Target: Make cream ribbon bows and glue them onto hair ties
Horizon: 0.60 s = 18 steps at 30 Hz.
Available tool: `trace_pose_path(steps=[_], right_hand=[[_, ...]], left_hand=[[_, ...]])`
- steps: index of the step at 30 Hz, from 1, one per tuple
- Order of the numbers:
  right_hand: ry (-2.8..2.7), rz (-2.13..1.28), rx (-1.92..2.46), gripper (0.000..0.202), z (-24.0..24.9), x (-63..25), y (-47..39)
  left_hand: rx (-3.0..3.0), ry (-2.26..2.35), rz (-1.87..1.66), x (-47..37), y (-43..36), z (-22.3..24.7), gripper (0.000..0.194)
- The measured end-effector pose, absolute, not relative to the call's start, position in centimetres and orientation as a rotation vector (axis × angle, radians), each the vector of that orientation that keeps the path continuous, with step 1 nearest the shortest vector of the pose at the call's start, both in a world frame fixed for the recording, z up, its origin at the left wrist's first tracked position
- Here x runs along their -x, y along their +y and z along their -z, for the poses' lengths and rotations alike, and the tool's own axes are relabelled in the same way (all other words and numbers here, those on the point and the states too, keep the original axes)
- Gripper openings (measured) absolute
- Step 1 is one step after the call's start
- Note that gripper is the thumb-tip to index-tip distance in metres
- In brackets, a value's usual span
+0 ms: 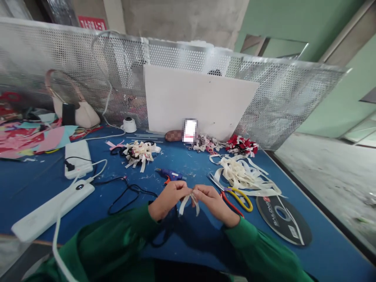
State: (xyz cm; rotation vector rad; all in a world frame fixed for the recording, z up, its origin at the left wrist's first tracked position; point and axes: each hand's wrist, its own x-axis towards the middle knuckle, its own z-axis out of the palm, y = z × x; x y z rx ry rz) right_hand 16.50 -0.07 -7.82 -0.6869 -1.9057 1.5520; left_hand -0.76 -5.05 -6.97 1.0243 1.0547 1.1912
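My left hand and my right hand meet above the blue table, thumbs and fingertips pinched together on a cream ribbon. Two short ends of the ribbon hang down between the hands; its middle is hidden by my fingers. Just beyond my left hand lies a blue glue gun with an orange trigger. To the right of my right hand are scissors and a tool with red and yellow handles. A heap of loose cream ribbon lies further right.
A black spool disc lies at the right. Ribbon bows and red-and-black bows sit further back. White power strips and a black cord occupy the left. A lit phone leans against a white board.
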Motion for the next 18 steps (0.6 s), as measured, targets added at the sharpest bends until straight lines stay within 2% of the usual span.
trace_pose_path(steps=[6,10,14,18], right_hand=[[-2.025,-1.282,0.644,0.051,2.5,-15.5,1.5],[-1.99,-1.219,0.562,0.048,-0.4,-15.0,1.9],[-1.968,-1.277,0.516,0.044,-0.3,-15.0,2.0],[-1.769,-1.591,0.47,0.042,1.5,-14.7,2.2]], left_hand=[[-1.137,1.108,-1.264,1.2,-3.3,2.4,0.038],[-1.175,0.992,-1.294,1.8,-2.9,-0.2,0.043],[-1.11,0.89,-1.254,2.3,-2.9,-0.3,0.044],[-0.947,0.78,-1.227,2.0,-2.5,0.5,0.041]])
